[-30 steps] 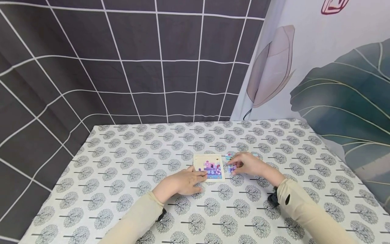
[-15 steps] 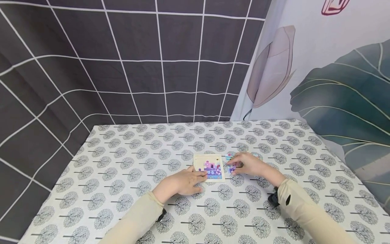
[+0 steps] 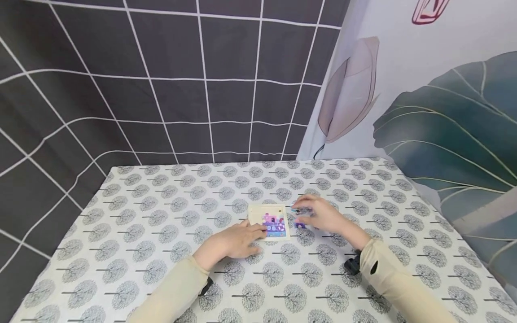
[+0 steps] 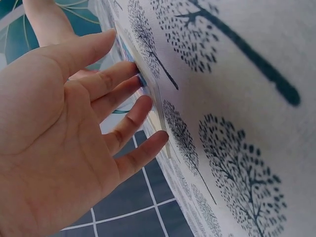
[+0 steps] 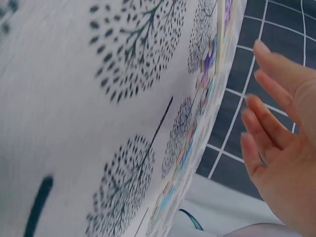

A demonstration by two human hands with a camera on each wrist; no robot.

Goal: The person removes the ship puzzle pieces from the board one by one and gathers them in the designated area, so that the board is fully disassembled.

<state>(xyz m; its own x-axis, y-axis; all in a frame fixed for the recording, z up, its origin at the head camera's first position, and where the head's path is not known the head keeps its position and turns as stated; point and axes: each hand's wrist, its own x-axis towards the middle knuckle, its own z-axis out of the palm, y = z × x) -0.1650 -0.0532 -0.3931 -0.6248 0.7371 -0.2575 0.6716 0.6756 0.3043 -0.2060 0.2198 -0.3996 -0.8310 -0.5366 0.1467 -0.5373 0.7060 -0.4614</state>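
A shallow cream puzzle tray [image 3: 257,213] lies flat on the table, with part of a pink and purple jigsaw picture [image 3: 275,224] fitted inside. My left hand [image 3: 239,240] rests its fingertips on the tray's left side, fingers extended; the left wrist view shows them along the tray edge [image 4: 159,106]. Just right of the tray, my right hand [image 3: 323,215] hovers over loose puzzle pieces [image 3: 300,224]. In the right wrist view its fingers are apart and hold nothing, above a row of pieces [image 5: 205,74]. Some pieces are hidden under this hand in the head view.
A white cloth with a dark tree print [image 3: 194,220] covers the table. Behind it hangs a dark curtain with white grid lines [image 3: 177,103]. A pale curtain with large leaves [image 3: 452,121] hangs at the right.
The head view has swung slightly, shifting everything left. My right hand has lifted off the loose pieces and its fingers have spread. The left hand stays on the tray.
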